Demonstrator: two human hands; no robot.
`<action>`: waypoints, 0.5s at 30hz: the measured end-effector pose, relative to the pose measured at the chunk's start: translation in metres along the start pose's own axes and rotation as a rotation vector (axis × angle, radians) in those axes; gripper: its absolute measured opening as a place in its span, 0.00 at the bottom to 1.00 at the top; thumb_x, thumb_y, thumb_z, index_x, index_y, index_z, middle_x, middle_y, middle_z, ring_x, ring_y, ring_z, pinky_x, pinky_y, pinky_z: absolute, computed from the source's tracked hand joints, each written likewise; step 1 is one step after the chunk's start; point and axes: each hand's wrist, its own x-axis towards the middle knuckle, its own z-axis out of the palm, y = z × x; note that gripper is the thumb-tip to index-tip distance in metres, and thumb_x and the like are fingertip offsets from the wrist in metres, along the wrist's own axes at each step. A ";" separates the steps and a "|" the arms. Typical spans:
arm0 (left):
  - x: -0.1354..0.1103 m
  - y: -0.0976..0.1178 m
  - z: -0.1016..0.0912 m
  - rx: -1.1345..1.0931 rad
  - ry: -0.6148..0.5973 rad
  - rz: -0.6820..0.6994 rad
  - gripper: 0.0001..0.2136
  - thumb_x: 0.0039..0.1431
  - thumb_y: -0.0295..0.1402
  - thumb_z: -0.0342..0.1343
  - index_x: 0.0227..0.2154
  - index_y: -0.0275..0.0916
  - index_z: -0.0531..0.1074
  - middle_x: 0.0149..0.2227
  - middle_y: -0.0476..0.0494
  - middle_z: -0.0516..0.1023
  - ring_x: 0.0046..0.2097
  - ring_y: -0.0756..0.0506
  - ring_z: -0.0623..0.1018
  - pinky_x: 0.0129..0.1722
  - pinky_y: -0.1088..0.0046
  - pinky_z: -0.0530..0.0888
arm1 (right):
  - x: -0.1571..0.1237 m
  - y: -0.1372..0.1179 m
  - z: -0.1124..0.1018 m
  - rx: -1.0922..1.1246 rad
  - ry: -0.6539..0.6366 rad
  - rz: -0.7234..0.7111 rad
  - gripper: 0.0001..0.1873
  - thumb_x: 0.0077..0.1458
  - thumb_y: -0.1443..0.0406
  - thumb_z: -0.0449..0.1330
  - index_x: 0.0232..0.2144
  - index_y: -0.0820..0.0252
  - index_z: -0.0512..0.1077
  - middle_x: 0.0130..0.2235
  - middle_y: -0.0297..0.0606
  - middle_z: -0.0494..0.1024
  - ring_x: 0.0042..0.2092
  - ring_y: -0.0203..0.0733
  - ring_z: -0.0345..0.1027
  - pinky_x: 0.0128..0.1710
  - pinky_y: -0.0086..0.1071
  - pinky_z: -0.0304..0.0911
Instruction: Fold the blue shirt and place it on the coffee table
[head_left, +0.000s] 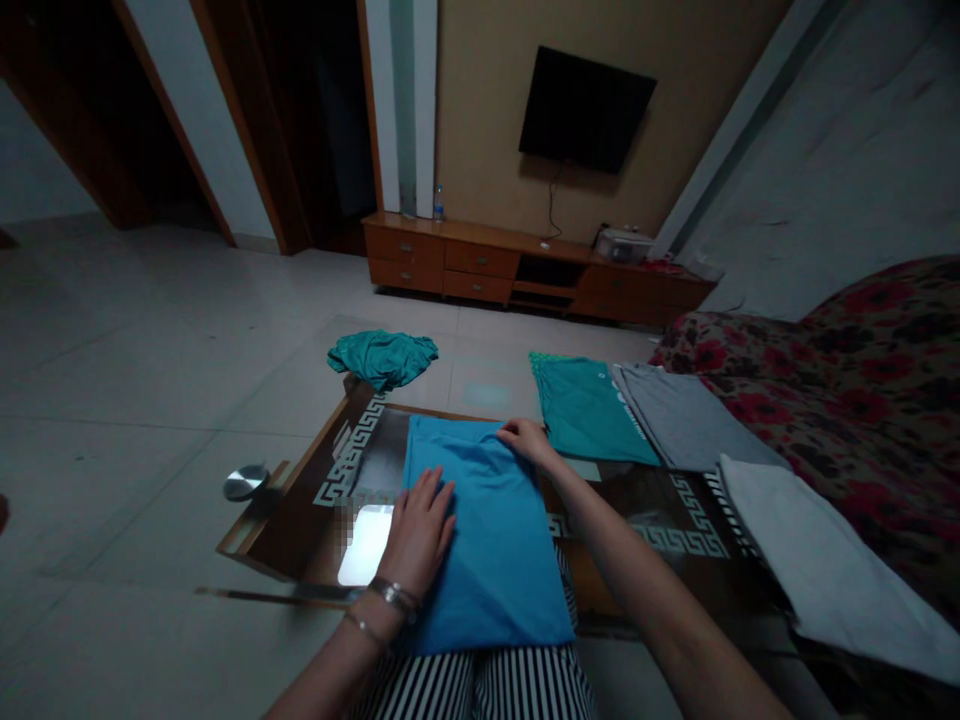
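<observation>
A person's left hand (421, 530) lies flat, fingers spread, on a folded blue garment (484, 530) atop the coffee table (300, 515); the right hand (526, 438), beyond it, pinches the far edge. The near end overhangs toward striped trousers (480, 685) and may slide off if tugged.
</observation>
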 end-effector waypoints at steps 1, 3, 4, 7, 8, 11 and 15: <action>0.016 0.001 0.003 0.051 -0.007 -0.022 0.21 0.61 0.33 0.46 0.56 0.38 0.64 0.64 0.36 0.56 0.65 0.37 0.55 0.60 0.50 0.57 | 0.002 -0.002 0.005 0.017 0.010 0.005 0.13 0.48 0.63 0.61 0.37 0.61 0.77 0.34 0.38 0.78 0.34 0.38 0.68 0.34 0.27 0.59; 0.045 -0.002 0.007 0.131 0.010 -0.088 0.21 0.62 0.34 0.45 0.57 0.36 0.62 0.65 0.34 0.53 0.65 0.36 0.53 0.59 0.50 0.56 | 0.004 -0.004 0.010 0.047 0.051 0.023 0.17 0.45 0.68 0.60 0.41 0.61 0.75 0.35 0.36 0.78 0.34 0.37 0.68 0.35 0.27 0.60; 0.058 -0.007 0.008 0.160 0.031 -0.124 0.21 0.62 0.34 0.45 0.58 0.35 0.62 0.65 0.33 0.53 0.65 0.36 0.53 0.58 0.51 0.56 | 0.004 -0.002 0.010 0.060 0.086 0.036 0.18 0.46 0.69 0.58 0.42 0.61 0.74 0.36 0.37 0.78 0.35 0.37 0.68 0.36 0.27 0.60; 0.088 -0.027 0.009 0.213 0.088 -0.219 0.20 0.63 0.33 0.43 0.56 0.33 0.63 0.62 0.30 0.58 0.62 0.35 0.56 0.56 0.52 0.58 | 0.002 0.007 0.006 0.089 0.200 0.060 0.21 0.49 0.72 0.51 0.46 0.63 0.71 0.43 0.41 0.76 0.41 0.38 0.68 0.42 0.29 0.61; 0.095 -0.035 0.009 0.222 0.095 -0.234 0.19 0.63 0.32 0.43 0.55 0.33 0.64 0.60 0.30 0.61 0.61 0.36 0.58 0.54 0.53 0.59 | 0.001 0.010 0.004 0.096 0.221 0.060 0.20 0.50 0.72 0.51 0.46 0.64 0.71 0.44 0.42 0.76 0.42 0.38 0.68 0.43 0.30 0.61; 0.114 -0.052 0.007 0.235 0.085 -0.231 0.17 0.63 0.33 0.42 0.51 0.35 0.68 0.54 0.33 0.68 0.55 0.36 0.63 0.50 0.55 0.60 | 0.001 0.018 0.001 0.111 0.228 0.061 0.16 0.53 0.67 0.53 0.44 0.64 0.72 0.43 0.44 0.77 0.43 0.40 0.69 0.44 0.31 0.62; 0.135 -0.065 0.001 0.222 -0.053 -0.221 0.15 0.60 0.36 0.48 0.46 0.38 0.71 0.49 0.36 0.72 0.52 0.36 0.66 0.46 0.59 0.62 | 0.011 0.016 0.002 0.101 0.227 0.106 0.17 0.58 0.59 0.51 0.42 0.64 0.73 0.41 0.46 0.77 0.43 0.41 0.70 0.43 0.31 0.61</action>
